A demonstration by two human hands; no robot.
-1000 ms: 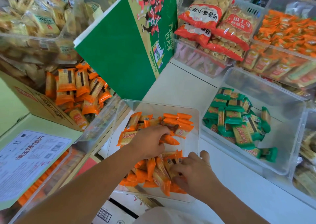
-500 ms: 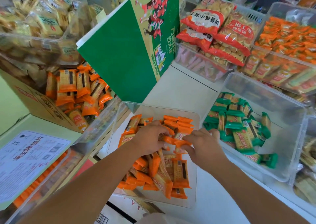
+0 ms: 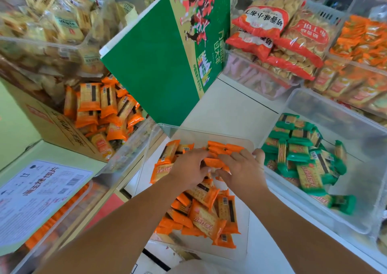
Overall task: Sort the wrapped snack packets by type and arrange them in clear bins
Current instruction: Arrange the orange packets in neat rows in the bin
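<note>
A clear bin [image 3: 188, 131] in front of me holds orange-wrapped cracker packets [image 3: 206, 217]; a neat row of them [image 3: 225, 147] stands on edge at its far end. My left hand [image 3: 188, 168] and my right hand [image 3: 244, 169] meet over the bin's middle, fingers curled round one orange packet [image 3: 212, 162] between them, just in front of that row. To the right, a second clear bin [image 3: 335, 114] holds green-wrapped cracker packets [image 3: 303, 160].
A green carton [image 3: 159, 64] leans behind the orange bin. At left a cardboard box [image 3: 48, 125] holds more orange packets [image 3: 98, 108], under a bin of pale packets [image 3: 54, 22]. Red biscuit bags [image 3: 276, 28] and orange snack bins [image 3: 364, 37] fill the back right.
My right hand rose from the near pile of orange packets to the bin's middle and joined my left hand on a packet by the standing row. The camera came slightly closer.
</note>
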